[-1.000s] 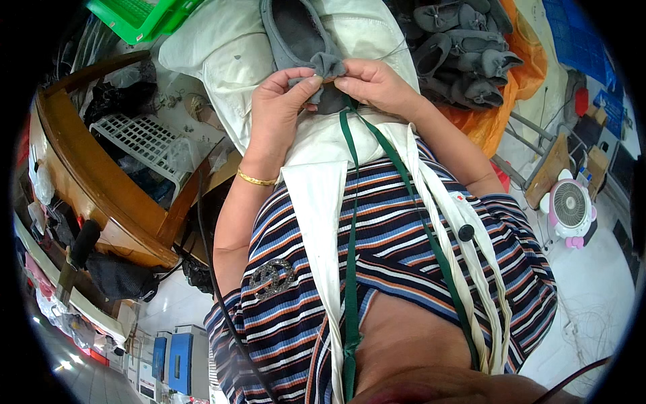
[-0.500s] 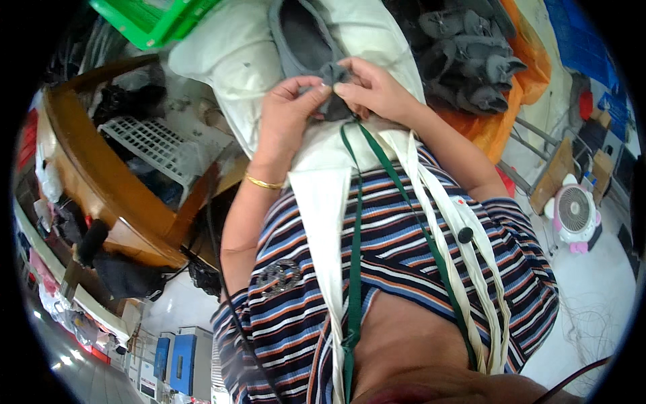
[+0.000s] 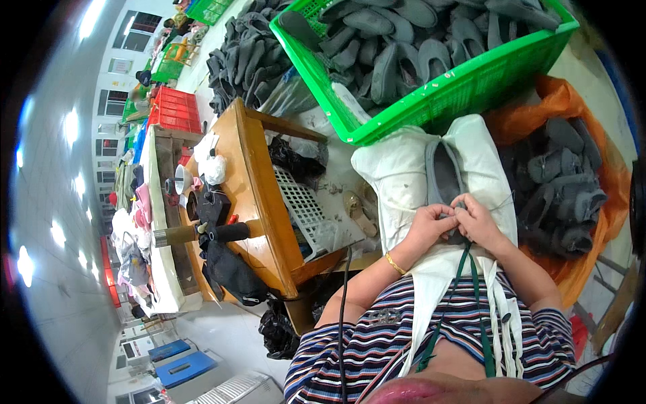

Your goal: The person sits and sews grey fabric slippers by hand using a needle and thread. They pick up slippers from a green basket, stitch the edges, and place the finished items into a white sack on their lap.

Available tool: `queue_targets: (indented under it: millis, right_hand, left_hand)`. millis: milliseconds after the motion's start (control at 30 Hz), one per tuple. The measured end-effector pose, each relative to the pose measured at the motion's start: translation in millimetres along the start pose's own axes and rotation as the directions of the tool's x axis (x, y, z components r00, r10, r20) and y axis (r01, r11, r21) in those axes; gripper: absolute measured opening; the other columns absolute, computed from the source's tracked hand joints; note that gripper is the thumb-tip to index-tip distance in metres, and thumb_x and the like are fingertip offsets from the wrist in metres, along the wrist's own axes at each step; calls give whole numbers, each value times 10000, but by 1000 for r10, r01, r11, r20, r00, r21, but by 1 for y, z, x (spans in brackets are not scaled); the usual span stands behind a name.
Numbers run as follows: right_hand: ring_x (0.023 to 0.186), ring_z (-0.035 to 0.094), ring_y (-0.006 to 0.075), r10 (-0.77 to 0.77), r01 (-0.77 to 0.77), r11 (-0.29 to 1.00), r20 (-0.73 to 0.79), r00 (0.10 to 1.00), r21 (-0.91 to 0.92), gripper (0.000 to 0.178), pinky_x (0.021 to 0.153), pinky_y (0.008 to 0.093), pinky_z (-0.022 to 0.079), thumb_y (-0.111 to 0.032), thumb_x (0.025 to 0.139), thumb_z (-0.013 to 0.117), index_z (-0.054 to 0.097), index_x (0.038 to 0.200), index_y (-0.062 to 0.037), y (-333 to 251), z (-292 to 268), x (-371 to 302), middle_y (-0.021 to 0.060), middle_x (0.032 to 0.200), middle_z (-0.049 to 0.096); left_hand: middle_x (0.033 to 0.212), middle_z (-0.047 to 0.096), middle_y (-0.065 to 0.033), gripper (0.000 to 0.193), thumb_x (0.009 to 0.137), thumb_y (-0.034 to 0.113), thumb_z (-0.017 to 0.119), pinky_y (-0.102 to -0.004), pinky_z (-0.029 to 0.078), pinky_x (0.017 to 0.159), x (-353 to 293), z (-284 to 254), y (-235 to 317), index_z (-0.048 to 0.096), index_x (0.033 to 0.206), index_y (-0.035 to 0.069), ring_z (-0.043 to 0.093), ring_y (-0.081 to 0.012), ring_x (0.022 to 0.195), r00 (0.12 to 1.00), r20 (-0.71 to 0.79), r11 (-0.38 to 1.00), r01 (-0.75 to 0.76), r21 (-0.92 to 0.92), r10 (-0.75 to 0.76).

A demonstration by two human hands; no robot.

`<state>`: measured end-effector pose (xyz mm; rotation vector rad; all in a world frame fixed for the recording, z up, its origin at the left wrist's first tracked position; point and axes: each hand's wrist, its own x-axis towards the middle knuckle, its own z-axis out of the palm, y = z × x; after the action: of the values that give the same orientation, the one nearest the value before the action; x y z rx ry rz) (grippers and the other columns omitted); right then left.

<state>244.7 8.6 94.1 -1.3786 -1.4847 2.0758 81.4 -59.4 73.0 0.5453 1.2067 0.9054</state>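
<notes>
The grey felt slipper [image 3: 444,176] lies lengthwise on the white cloth [image 3: 397,182] spread over the person's lap, its heel end toward the body. The left hand [image 3: 431,225] and right hand [image 3: 479,222] meet at that near end, fingers pinched closed on the slipper's edge, touching each other. A green crate [image 3: 464,91] of grey slippers stands just beyond; a wooden worktop [image 3: 252,195] lies left.

1. A short-sleeved shirt [image 3: 377,337] with navy, white and red stripes.
2. A white apron [image 3: 437,283] with a green neck strap [image 3: 471,296] and pale ties.
3. A gold bangle [image 3: 394,263] sits on the left wrist.
</notes>
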Motion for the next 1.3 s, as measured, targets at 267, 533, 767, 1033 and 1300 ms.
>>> queue_targets:
  millis: [267,533,767,1033,1300]
  right_hand:
    - [792,606,313,-724,570,479,66,687,-668,163,683,413,485,-205,816,690,639,888,-68,-35,-15,-7,110,812,632]
    - [727,563,300,-799,654,270,215,562,-707,135,639,416,459,-180,790,688,610,738,-83,-24,-11,1,89,727,549]
    - [698,549,319,-944,779,220,72,322,-587,119,625,405,457,-93,787,686,570,773,-68,-45,6,-7,94,745,548]
    - [558,626,82,-268,179,878,147,952,443,265,454,199,474,-333,995,566,606,964,-73,-38,-41,-9,67,896,717]
    - [524,471,106,-393,490,499,-317,863,715,195,496,231,462,-129,1013,479,508,826,-83,-102,-200,-73,1,624,482]
  left_hand:
    - [816,584,30,142,930,111,635,-210,460,607,1,-4,-9,587,1045,44,544,-55,690,986,34,970,-169,172,166]
    - [832,603,26,180,927,90,614,-221,462,685,-5,1,4,609,1094,25,530,-53,754,966,22,918,-250,306,256]
    - [921,691,-16,190,900,83,644,-262,497,741,-3,-3,-12,667,1070,1,566,-61,822,906,57,823,-406,397,419]
    - [891,669,5,149,900,45,677,-220,480,717,-16,2,-11,676,1047,26,568,-57,786,929,-28,833,-317,453,369]
    - [818,692,-50,156,832,41,749,-216,475,656,-25,-6,-16,703,979,13,585,-76,705,842,42,652,-448,612,538]
